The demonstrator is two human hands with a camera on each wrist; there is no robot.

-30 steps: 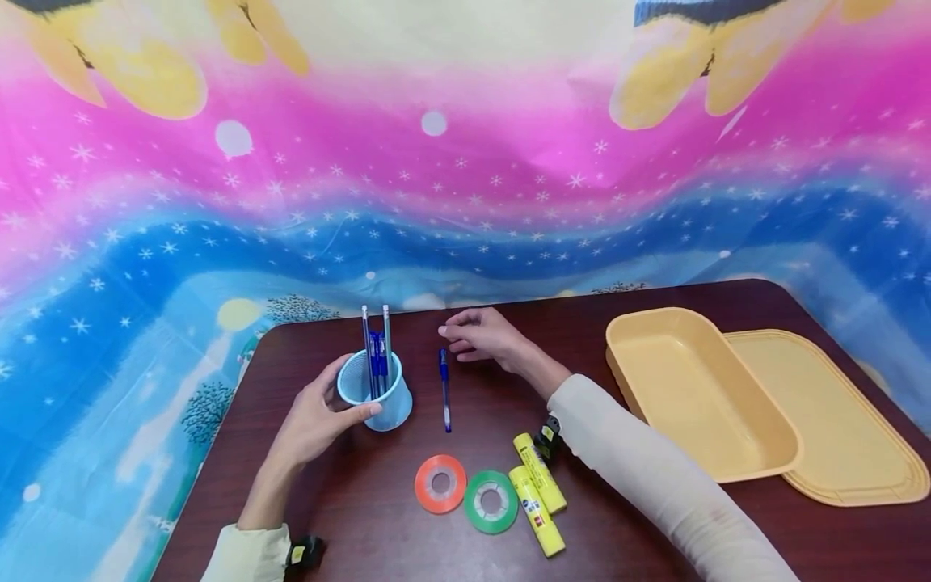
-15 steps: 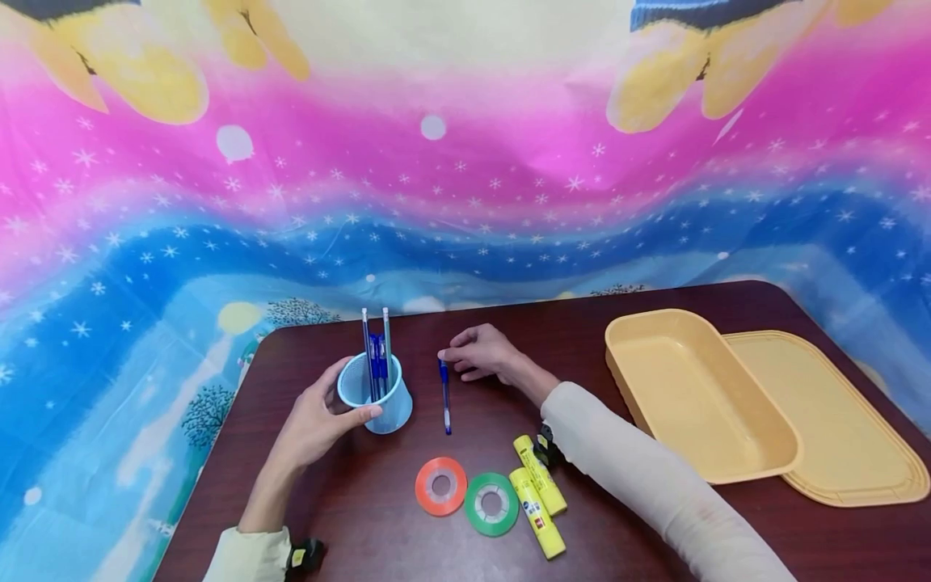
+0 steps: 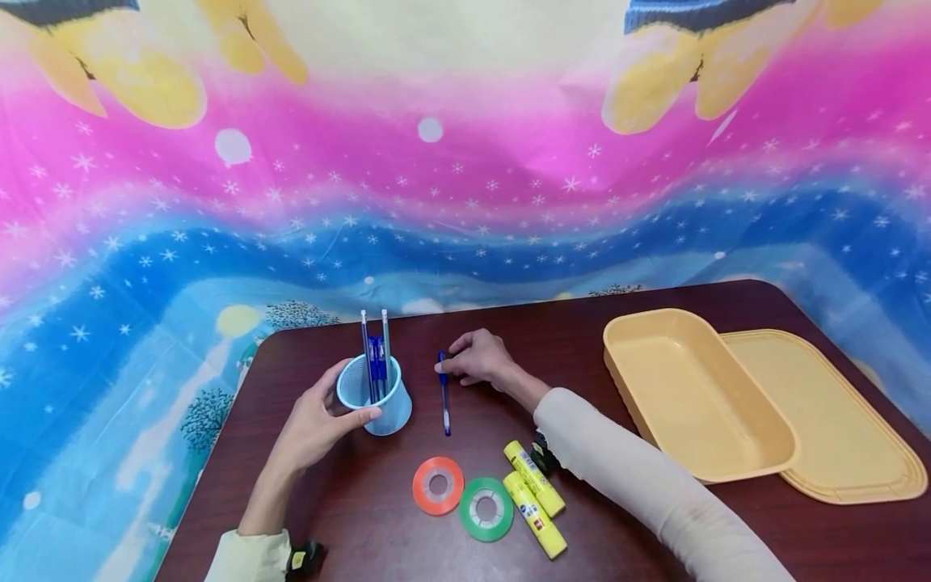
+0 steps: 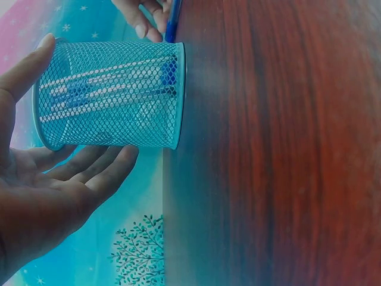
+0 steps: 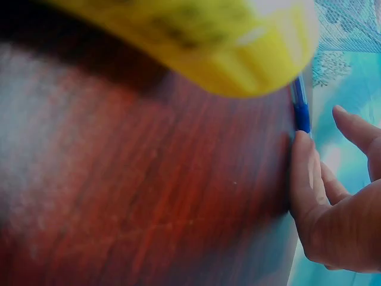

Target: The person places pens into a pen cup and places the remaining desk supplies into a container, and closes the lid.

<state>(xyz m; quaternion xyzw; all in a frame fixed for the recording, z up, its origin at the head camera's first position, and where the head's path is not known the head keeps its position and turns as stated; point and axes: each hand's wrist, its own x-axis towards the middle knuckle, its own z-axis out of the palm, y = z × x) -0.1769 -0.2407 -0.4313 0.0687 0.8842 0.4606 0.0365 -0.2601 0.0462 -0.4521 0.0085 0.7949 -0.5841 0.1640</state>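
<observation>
My left hand point(image 3: 316, 420) holds a light blue mesh pen cup point(image 3: 393, 412), thumb at its rim and fingers around the far side. Two pencils point(image 3: 387, 343) and blue pens point(image 3: 377, 356) stand in the cup, which is upright on the table. A capped blue pen point(image 3: 446, 404) lies on the tabletop to the cup's right. At its cap end is my right hand point(image 3: 483, 357), fingertips touching the pen. In the right wrist view the digits of the right hand point(image 5: 339, 208) stand apart, one tip against the blue pen point(image 5: 302, 116).
Nearer me lie an orange tape roll point(image 3: 419, 485), a green tape roll point(image 3: 469, 517) and two yellow glue sticks point(image 3: 534, 513), close to the right wrist. A yellow plastic box point(image 3: 698, 388) rests partly on its lid point(image 3: 836, 420) at right. A printed curtain point(image 3: 465, 202) hangs behind.
My right hand has come down toward me and left, reaching the pen's cap. The glue sticks and green tape have shifted slightly left. The left hand and cup stay put.
</observation>
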